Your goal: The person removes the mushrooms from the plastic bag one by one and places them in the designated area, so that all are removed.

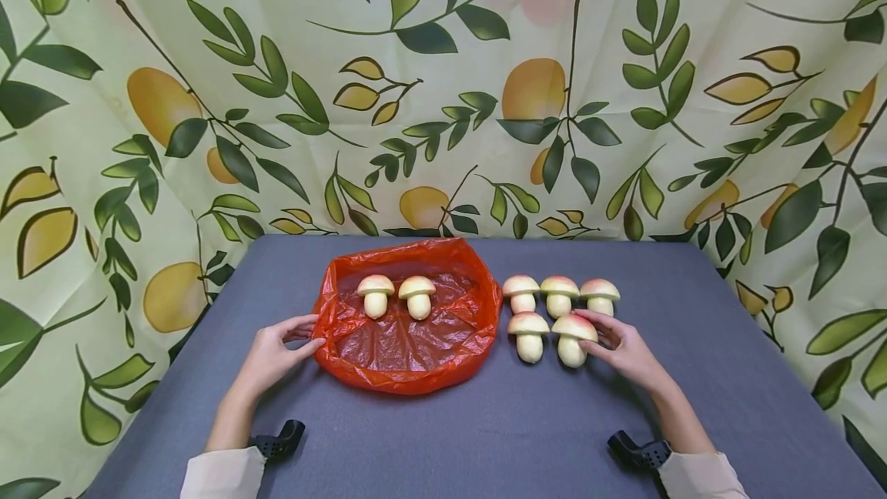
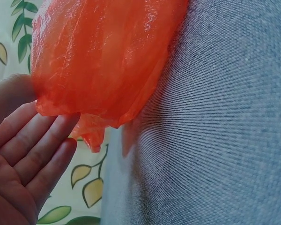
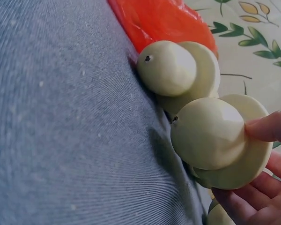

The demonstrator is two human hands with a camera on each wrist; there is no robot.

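Note:
A red plastic bag lies with its mouth spread wide on the table, and two toy mushrooms, a left one and a right one, rest inside it. My left hand pinches the bag's left rim between thumb and fingers; in the left wrist view the red film reaches into its grip. To the bag's right, my right hand holds the nearest, rightmost mushroom of a small group. The right wrist view shows thumb and fingers on that mushroom's cap and stem.
Several other pale mushrooms with reddish caps stand close by, among them a front one and a back right one. A grey-blue cloth covers the table. Behind it hangs a leaf-and-fruit patterned curtain.

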